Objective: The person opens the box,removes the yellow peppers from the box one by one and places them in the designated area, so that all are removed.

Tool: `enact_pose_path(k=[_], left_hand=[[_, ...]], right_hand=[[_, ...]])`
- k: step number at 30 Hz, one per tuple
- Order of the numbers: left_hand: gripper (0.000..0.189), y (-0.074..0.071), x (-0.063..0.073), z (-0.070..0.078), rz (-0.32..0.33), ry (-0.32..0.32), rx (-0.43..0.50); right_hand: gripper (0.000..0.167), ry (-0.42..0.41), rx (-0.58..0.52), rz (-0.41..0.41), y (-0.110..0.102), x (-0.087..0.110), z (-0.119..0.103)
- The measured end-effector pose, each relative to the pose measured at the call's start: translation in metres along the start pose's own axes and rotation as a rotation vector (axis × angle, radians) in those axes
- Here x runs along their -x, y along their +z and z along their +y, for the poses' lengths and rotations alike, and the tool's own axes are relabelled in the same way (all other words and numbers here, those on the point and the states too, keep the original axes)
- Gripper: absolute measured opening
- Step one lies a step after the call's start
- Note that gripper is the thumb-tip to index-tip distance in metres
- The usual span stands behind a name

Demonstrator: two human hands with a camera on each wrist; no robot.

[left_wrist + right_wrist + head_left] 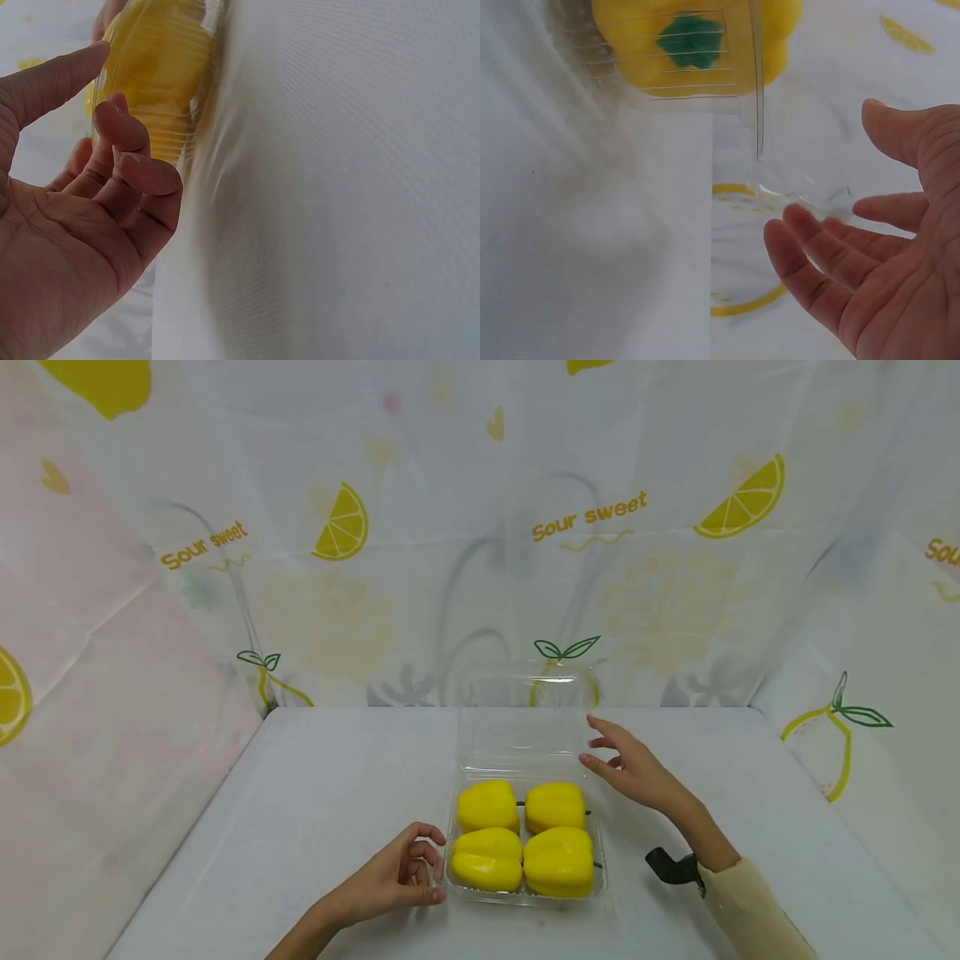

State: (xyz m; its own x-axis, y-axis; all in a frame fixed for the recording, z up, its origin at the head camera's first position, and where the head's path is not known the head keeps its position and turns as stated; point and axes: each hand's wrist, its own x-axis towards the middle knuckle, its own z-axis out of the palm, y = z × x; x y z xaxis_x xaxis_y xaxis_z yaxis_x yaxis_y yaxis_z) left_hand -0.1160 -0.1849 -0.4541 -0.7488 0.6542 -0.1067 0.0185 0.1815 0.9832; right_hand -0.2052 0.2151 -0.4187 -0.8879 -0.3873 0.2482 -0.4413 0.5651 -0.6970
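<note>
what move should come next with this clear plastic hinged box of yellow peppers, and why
Probably use the right hand to swing the open clear plastic lid forward: four glossy yellow peppers sit in the clear plastic box, the lid rises behind them, that hand is close to the lid's right edge, and the left hand is beside the box.

Four peppers [558,862] are sitting two-by-two inside a container [525,900] on the tabletop [360,752], its lid [517,739] rising behind them. The left grip [393,872] is flanking the container's left side, the right grip [636,770] the lid's right; cloth [450,460] is hanging behind.
</note>
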Motion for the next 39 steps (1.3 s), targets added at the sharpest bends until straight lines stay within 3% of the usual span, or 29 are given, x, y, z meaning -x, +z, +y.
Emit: enact_pose_path(k=[14,39], left_hand=[[0.057,0.001,0.000,-0.001,0.013,-0.007,-0.006],[0.057,0.001,0.000,-0.001,0.015,-0.007,-0.026]], right_hand=[[0.070,0.077,0.010,-0.070,0.010,0.000,0.010],[0.071,0.141,0.027,-0.180,0.015,0.005,0.015]])
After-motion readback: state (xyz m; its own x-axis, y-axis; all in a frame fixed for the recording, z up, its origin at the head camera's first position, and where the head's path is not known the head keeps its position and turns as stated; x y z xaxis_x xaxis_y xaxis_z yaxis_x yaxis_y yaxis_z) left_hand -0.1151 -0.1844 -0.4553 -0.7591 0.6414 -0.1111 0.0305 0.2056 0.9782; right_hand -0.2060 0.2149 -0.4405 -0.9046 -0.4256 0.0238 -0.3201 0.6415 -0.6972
